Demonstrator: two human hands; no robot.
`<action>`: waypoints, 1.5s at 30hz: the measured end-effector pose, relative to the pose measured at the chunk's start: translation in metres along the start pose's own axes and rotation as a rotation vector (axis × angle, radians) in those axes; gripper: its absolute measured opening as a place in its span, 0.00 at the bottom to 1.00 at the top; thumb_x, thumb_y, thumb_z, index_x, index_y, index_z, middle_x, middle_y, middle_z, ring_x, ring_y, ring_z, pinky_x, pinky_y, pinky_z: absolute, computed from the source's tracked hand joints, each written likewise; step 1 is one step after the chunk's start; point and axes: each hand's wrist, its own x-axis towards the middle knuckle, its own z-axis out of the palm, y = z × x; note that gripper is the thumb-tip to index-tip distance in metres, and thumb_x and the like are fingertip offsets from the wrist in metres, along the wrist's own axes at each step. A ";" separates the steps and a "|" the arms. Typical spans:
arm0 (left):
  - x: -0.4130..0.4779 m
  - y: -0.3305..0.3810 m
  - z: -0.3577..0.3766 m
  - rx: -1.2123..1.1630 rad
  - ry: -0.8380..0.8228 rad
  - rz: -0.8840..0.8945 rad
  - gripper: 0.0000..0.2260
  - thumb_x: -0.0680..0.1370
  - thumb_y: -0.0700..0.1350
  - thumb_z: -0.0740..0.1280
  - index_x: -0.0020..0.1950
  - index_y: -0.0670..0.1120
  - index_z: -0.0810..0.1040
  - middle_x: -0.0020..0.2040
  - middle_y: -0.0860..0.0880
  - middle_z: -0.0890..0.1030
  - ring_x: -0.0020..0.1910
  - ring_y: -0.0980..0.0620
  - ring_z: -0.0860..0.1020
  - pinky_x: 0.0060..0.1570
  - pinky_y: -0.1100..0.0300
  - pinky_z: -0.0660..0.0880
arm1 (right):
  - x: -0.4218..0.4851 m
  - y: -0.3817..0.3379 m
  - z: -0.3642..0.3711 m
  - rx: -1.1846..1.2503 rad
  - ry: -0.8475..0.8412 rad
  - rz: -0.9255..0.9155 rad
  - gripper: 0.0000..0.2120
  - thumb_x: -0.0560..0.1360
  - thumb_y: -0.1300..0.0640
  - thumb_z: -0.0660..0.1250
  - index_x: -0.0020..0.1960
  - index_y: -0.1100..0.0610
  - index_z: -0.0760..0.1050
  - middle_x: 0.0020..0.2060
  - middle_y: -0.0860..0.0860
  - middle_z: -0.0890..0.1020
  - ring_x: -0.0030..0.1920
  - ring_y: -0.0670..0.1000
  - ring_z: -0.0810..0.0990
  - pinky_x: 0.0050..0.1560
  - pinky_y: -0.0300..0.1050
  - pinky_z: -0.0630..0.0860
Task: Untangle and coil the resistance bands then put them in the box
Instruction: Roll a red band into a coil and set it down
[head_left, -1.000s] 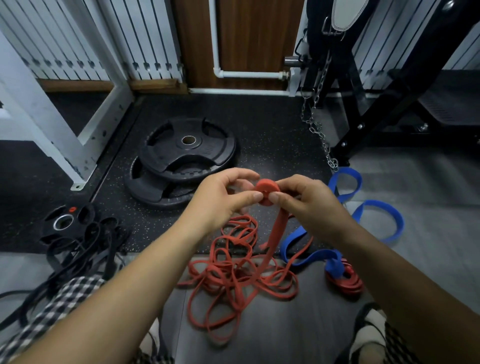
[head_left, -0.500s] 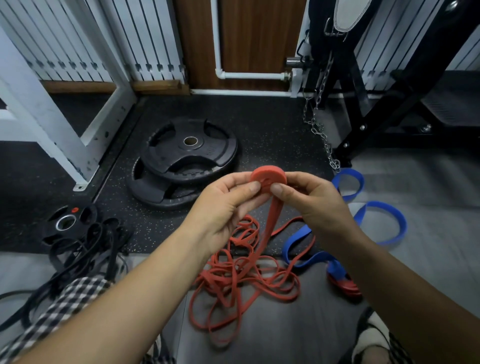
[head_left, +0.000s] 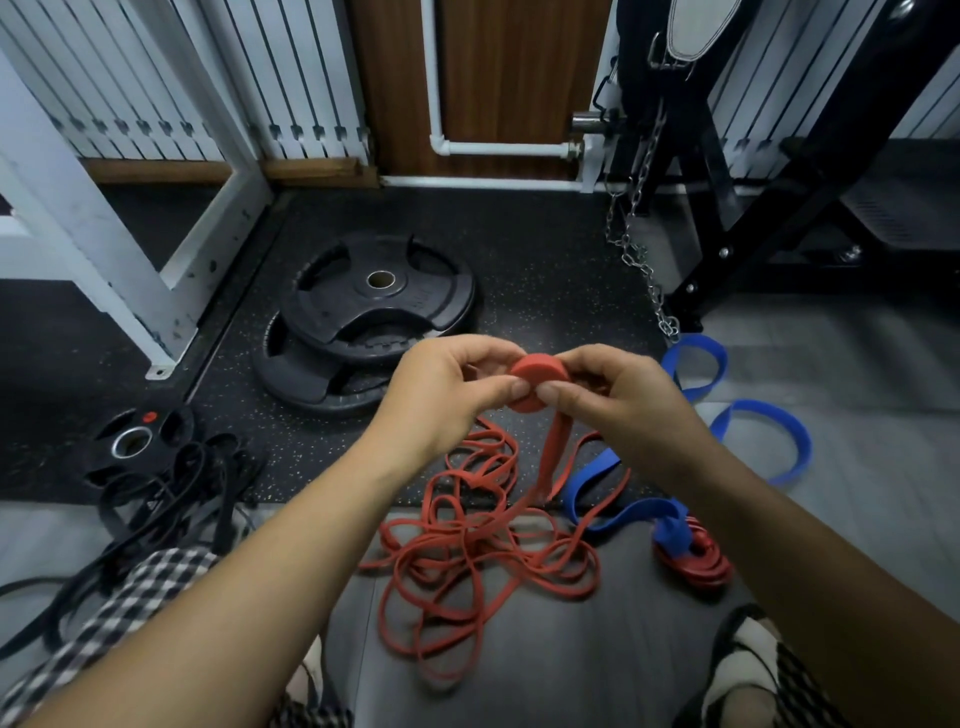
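No brand, label or legible writing shows on anything here; the raised lettering on the upper of the two stacked black weight plates (head_left: 384, 301) is too blurred to read, and the small black plate (head_left: 136, 439) at the left carries only a red dot and a chrome-ringed hole.

Both hands meet at mid-frame above the floor; the left hand (head_left: 441, 400) and the right hand (head_left: 618, 402) each pinch the tight orange-red coil (head_left: 532, 376) between thumb and fingertips, so each grip is closed on that disc-shaped roll (the inner turns of the roll are hidden by the thumbs). From the coil a flat tail of the same orange-red band (head_left: 550, 452) hangs down into the loose orange-red tangle (head_left: 478, 551) lying on the floor between the knees; where tail ends and tangle begins cannot be made out.

A blue band (head_left: 753, 421) loops over the grey floor at the right, and its near end passes under the right forearm and over a small red coiled band (head_left: 698, 564); how the two are joined is hidden. A heap of black bands (head_left: 171, 499) lies at the left, partly on the small plate and partly cut off by the frame edge and a checked garment (head_left: 124, 613). A steel chain (head_left: 641, 260) hangs from the black rack (head_left: 748, 218) to the speckled rubber mat (head_left: 545, 270).
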 end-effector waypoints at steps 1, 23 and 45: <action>-0.001 0.001 0.001 -0.097 0.022 -0.025 0.12 0.70 0.33 0.71 0.42 0.51 0.80 0.37 0.49 0.81 0.38 0.53 0.79 0.44 0.60 0.78 | 0.000 -0.001 -0.001 0.134 -0.002 0.027 0.06 0.71 0.62 0.69 0.47 0.54 0.78 0.41 0.51 0.82 0.41 0.45 0.81 0.41 0.36 0.78; 0.000 0.000 0.000 0.122 -0.052 0.027 0.13 0.71 0.38 0.72 0.44 0.57 0.79 0.40 0.51 0.81 0.39 0.52 0.78 0.45 0.57 0.75 | -0.001 0.006 -0.001 -0.297 0.040 -0.112 0.08 0.72 0.58 0.70 0.51 0.56 0.81 0.39 0.52 0.77 0.42 0.50 0.76 0.45 0.51 0.75; 0.002 -0.003 -0.002 0.187 -0.055 0.013 0.14 0.70 0.38 0.72 0.54 0.50 0.80 0.43 0.52 0.81 0.43 0.54 0.79 0.47 0.65 0.75 | 0.001 0.010 -0.004 -0.222 0.017 -0.058 0.08 0.74 0.59 0.68 0.52 0.55 0.80 0.43 0.54 0.81 0.46 0.52 0.79 0.50 0.53 0.76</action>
